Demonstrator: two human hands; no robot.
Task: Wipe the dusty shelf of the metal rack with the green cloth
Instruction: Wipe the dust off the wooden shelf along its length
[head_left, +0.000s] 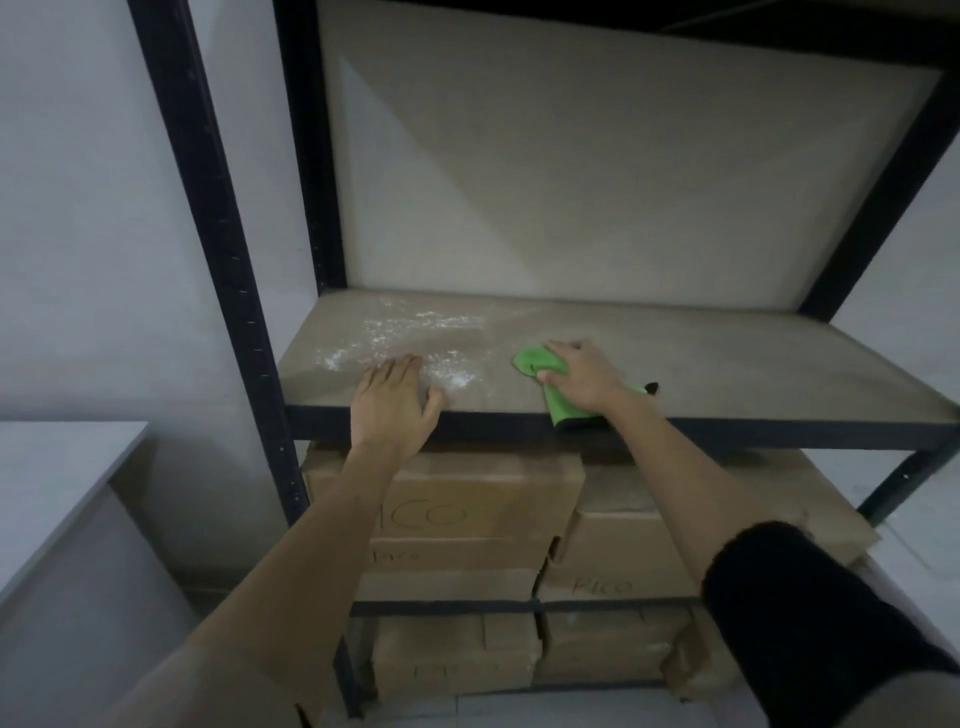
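Right hand (582, 376) grips green cloth (535, 364) on shelf (727, 358); left hand (392, 400) lies flat.

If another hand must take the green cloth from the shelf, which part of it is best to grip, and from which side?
Probably the free corner of the green microfibre cloth that hangs over the shelf's dark metal front rail. It droops clear of the brown dusty shelf board, so a pinch from the front and below can close on it. The rest lies flat under the right hand, which presses it down.
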